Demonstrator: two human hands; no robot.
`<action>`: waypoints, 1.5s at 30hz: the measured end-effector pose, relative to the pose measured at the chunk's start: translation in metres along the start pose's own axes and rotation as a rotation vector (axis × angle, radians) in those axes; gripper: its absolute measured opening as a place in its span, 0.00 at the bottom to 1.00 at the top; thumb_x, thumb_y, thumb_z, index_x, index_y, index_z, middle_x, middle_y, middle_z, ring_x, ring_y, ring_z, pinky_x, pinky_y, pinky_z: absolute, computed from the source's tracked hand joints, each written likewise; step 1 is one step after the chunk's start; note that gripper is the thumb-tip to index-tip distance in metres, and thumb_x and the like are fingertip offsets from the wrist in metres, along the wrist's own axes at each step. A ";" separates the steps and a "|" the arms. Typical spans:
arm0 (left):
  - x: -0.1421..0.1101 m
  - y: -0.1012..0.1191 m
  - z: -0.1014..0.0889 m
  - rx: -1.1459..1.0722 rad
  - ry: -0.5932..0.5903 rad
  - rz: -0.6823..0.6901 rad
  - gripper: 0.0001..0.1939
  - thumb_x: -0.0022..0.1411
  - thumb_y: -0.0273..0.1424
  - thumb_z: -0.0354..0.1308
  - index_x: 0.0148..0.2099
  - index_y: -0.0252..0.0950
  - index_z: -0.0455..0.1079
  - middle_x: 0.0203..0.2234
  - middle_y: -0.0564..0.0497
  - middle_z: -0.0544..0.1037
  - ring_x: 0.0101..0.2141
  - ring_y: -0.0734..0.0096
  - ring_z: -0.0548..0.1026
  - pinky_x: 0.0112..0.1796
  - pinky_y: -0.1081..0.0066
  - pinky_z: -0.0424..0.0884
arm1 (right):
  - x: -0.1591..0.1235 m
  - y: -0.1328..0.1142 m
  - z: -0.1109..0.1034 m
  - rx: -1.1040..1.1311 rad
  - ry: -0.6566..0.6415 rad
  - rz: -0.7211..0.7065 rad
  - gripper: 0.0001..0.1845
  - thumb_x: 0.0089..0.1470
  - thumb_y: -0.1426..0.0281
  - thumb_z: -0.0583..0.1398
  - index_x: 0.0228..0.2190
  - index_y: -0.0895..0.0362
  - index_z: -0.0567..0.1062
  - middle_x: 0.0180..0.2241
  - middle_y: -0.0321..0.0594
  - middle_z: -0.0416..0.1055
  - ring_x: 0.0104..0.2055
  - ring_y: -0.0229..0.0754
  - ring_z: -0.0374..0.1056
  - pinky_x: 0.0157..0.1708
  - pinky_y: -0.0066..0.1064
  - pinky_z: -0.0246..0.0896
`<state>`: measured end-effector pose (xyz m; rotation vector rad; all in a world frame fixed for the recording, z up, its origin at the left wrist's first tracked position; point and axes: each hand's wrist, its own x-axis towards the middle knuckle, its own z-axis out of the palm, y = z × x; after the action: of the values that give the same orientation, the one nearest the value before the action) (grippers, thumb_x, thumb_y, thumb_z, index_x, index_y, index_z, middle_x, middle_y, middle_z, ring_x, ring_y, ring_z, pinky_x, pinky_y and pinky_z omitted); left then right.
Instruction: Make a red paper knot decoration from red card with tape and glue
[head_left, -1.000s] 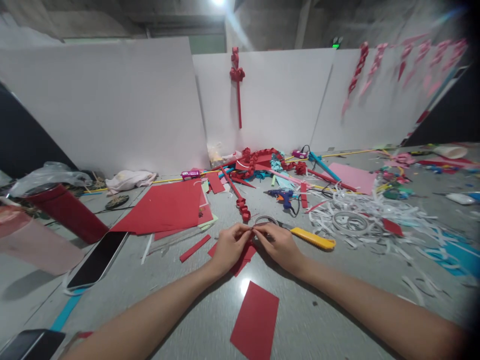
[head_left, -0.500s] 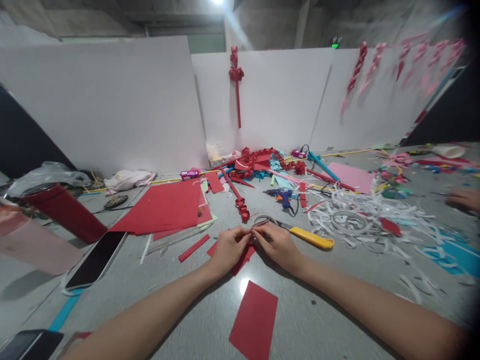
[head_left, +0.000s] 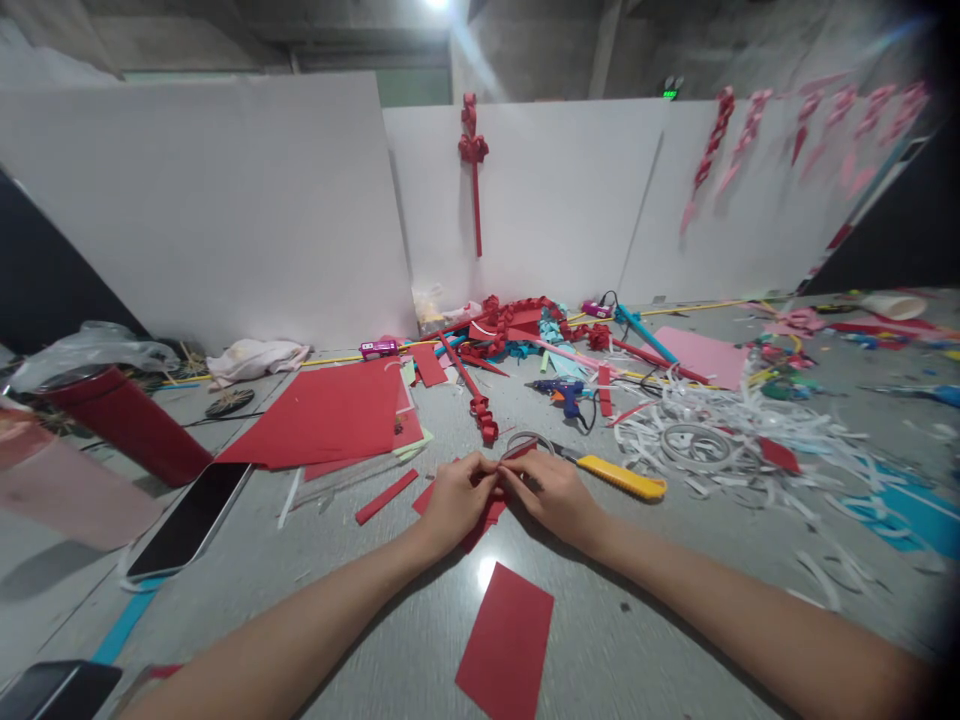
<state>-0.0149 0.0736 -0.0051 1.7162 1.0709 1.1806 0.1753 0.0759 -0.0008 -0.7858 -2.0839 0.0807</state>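
My left hand (head_left: 455, 499) and my right hand (head_left: 550, 491) meet at the middle of the grey table, fingertips pinched together on a small piece of red paper (head_left: 491, 508) that lies partly under them. Both hands are closed on it. A tape roll (head_left: 529, 441) sits just behind my fingers. A yellow utility knife (head_left: 619, 478) lies right of my right hand. A loose red paper rectangle (head_left: 507, 641) lies near me, between my forearms.
Red paper sheets (head_left: 322, 415) and a thin red strip (head_left: 385, 497) lie to the left, with a phone (head_left: 191, 518) and a red tumbler (head_left: 127, 420). A blue glue gun (head_left: 562, 392), folded red chains (head_left: 517, 318) and white paper shreds (head_left: 720, 430) crowd the back and right. White boards (head_left: 225, 200) wall the table.
My hands have stayed pinched on the red paper, shifting only slightly. Another person's hand that showed at the right edge half a second ago is gone.
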 end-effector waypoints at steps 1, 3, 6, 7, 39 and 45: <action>0.000 0.000 0.000 0.016 0.003 0.011 0.07 0.67 0.31 0.58 0.37 0.36 0.76 0.31 0.50 0.84 0.31 0.67 0.83 0.34 0.71 0.78 | 0.000 0.000 0.000 -0.001 -0.004 -0.005 0.06 0.67 0.72 0.60 0.42 0.56 0.77 0.35 0.43 0.79 0.37 0.44 0.74 0.39 0.38 0.71; 0.000 0.001 -0.001 0.064 0.011 0.038 0.07 0.67 0.30 0.58 0.38 0.36 0.77 0.31 0.51 0.84 0.31 0.69 0.82 0.35 0.72 0.77 | 0.000 0.001 0.000 -0.003 -0.008 -0.015 0.06 0.67 0.72 0.59 0.42 0.56 0.77 0.36 0.43 0.79 0.37 0.45 0.74 0.40 0.38 0.71; 0.000 0.002 -0.002 0.126 0.021 0.059 0.07 0.66 0.28 0.58 0.38 0.37 0.78 0.32 0.51 0.84 0.31 0.70 0.81 0.35 0.72 0.75 | -0.001 0.003 0.001 -0.008 -0.017 -0.025 0.06 0.67 0.73 0.59 0.43 0.56 0.77 0.37 0.44 0.79 0.38 0.45 0.75 0.40 0.38 0.71; 0.000 0.003 -0.002 0.131 0.022 0.056 0.07 0.66 0.28 0.58 0.39 0.36 0.78 0.32 0.51 0.85 0.31 0.70 0.81 0.35 0.72 0.75 | -0.001 0.003 0.001 -0.012 -0.021 -0.028 0.06 0.67 0.73 0.59 0.43 0.56 0.77 0.37 0.44 0.79 0.38 0.45 0.75 0.40 0.38 0.71; 0.000 0.009 -0.002 0.121 0.033 0.018 0.07 0.64 0.27 0.58 0.36 0.36 0.78 0.31 0.50 0.84 0.30 0.68 0.81 0.34 0.71 0.75 | -0.001 0.004 0.002 -0.019 -0.047 -0.058 0.10 0.67 0.73 0.58 0.47 0.56 0.76 0.40 0.45 0.80 0.42 0.47 0.76 0.43 0.41 0.73; -0.001 0.008 -0.002 0.182 0.037 0.055 0.07 0.64 0.27 0.58 0.37 0.37 0.79 0.31 0.50 0.85 0.30 0.68 0.81 0.35 0.71 0.74 | -0.001 0.001 0.001 -0.044 -0.041 -0.069 0.09 0.66 0.74 0.58 0.46 0.57 0.76 0.39 0.46 0.80 0.41 0.47 0.76 0.42 0.42 0.73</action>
<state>-0.0148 0.0704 0.0028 1.8806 1.1914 1.1834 0.1758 0.0764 -0.0026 -0.7436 -2.1559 0.0132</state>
